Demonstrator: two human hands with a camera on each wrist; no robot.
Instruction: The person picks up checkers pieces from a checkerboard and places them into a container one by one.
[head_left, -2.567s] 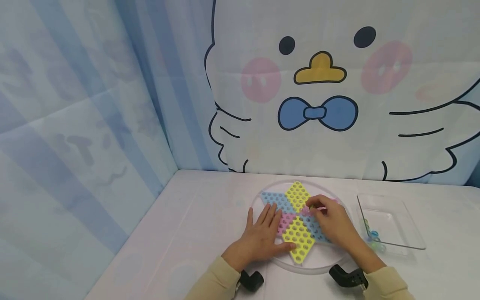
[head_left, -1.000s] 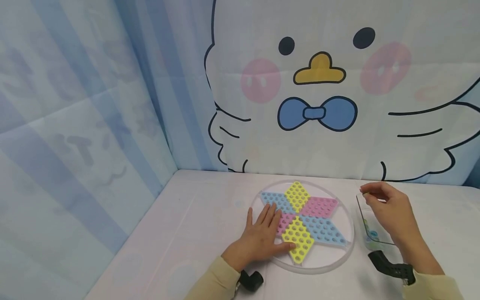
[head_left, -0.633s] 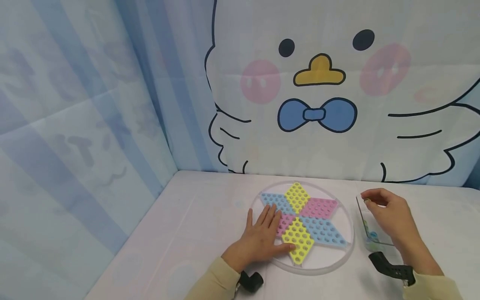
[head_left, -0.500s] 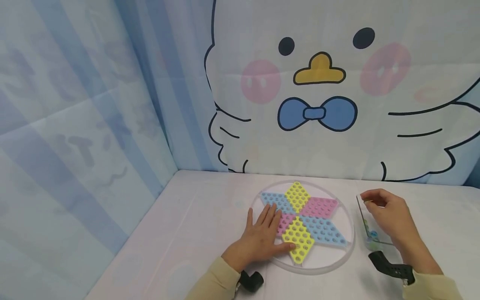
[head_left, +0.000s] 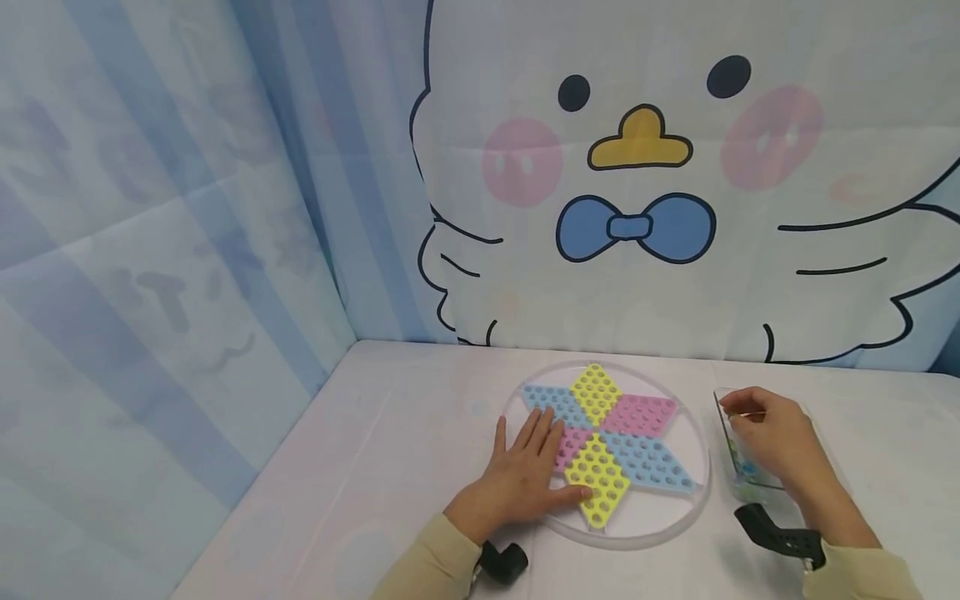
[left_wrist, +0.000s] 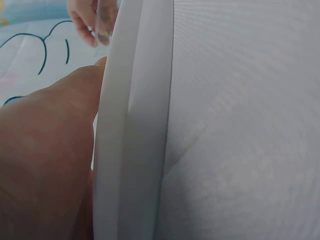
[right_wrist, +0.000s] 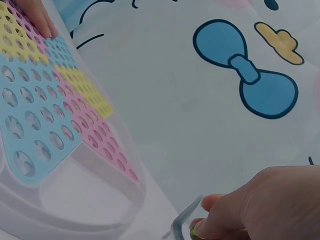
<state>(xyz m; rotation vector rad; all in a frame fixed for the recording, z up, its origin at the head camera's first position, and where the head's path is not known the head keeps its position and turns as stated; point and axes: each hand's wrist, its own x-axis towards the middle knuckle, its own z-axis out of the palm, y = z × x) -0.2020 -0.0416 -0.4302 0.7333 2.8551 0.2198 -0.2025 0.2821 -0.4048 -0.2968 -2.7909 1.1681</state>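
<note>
My left hand (head_left: pixel 517 483) rests with spread fingers on the left side of a round Chinese checkers board (head_left: pixel 652 517), whose star has yellow, pink and blue points full of holes. The thumb lies over the near yellow point (head_left: pixel 596 471). My right hand (head_left: pixel 780 437) is at the clear square box (head_left: pixel 723 417) to the right of the board. Its thumb and fingers pinch a greenish marble (right_wrist: pixel 194 233), mostly hidden by them in the right wrist view. Several blue and green marbles (head_left: pixel 746 469) lie in the box's near left corner. The hand covers much of the box.
A pale cloth (head_left: pixel 360 467) covers the table. Behind it hangs a curtain (head_left: pixel 637 300) with a cartoon bird, and a blue striped curtain (head_left: pixel 150 250) hangs at the left. A black wrist mount (head_left: pixel 780 532) sits under the right wrist.
My right hand has travelled from the board's pink point to the box on the right, holding the marble, then sunk slightly lower there. My left hand has stayed on the board.
</note>
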